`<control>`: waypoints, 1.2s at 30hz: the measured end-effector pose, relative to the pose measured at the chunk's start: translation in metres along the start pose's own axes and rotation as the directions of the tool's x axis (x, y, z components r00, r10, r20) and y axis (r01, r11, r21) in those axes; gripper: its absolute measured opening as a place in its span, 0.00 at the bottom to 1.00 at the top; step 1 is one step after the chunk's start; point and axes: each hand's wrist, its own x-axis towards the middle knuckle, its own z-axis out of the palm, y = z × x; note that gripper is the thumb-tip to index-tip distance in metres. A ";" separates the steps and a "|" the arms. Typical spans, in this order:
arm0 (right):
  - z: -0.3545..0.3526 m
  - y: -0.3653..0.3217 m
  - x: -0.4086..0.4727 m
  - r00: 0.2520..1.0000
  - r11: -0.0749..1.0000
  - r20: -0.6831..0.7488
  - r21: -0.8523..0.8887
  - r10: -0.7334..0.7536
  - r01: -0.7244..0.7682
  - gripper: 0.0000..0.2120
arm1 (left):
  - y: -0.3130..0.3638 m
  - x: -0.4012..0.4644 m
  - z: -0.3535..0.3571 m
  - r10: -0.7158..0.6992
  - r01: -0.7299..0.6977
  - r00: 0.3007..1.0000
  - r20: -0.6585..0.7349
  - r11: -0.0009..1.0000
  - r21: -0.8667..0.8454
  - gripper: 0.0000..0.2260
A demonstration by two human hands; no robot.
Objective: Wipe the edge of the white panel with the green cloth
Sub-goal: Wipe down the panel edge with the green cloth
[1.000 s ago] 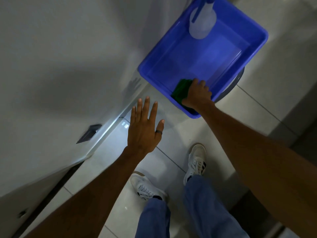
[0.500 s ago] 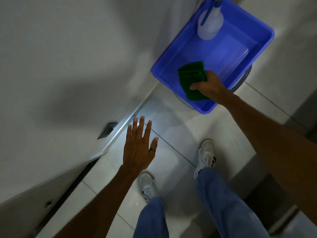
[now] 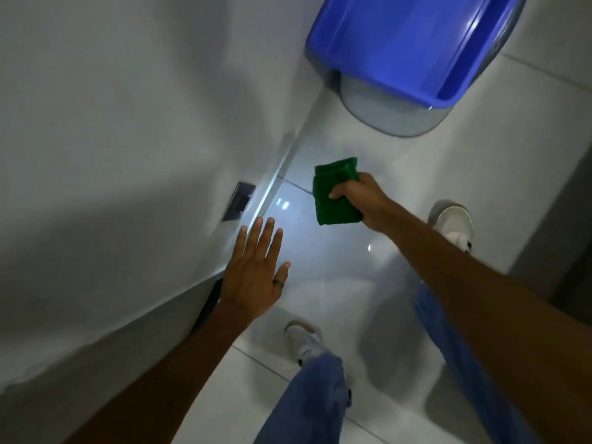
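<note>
A tall white panel [image 3: 128,155] fills the left side, and its bright edge [image 3: 272,184] runs down toward the floor. My right hand [image 3: 365,200] grips a folded green cloth [image 3: 334,193] in the air, a short way right of that edge and not touching it. My left hand [image 3: 256,270] is flat with its fingers spread, next to the panel's lower edge, a dark ring on one finger. Whether the left hand touches the panel I cannot tell.
A blue plastic tub [image 3: 413,43] sits on a grey stool [image 3: 390,113] at the top right. A small dark latch plate [image 3: 238,201] is set in the panel near its edge. My two white shoes [image 3: 455,225] [image 3: 302,341] stand on the glossy tiled floor.
My right hand has lifted the green cloth out of the blue tub and carried it down and left toward the panel's edge. The left hand has stayed spread next to the panel.
</note>
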 end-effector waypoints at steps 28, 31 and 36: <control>0.168 0.162 0.273 0.814 0.738 -0.290 0.345 -0.504 0.580 0.24 | -0.062 0.288 0.041 0.191 -0.013 0.980 -0.048 0.304 0.953 0.33; 0.143 0.133 0.299 0.770 0.715 -0.290 0.288 -0.569 0.637 0.25 | -0.061 0.291 0.040 0.204 0.018 0.975 -0.090 0.329 0.944 0.32; 0.069 0.029 0.357 0.754 0.775 -0.389 0.139 -0.530 0.617 0.21 | -0.062 0.288 0.037 0.197 0.040 0.974 -0.115 0.350 0.936 0.31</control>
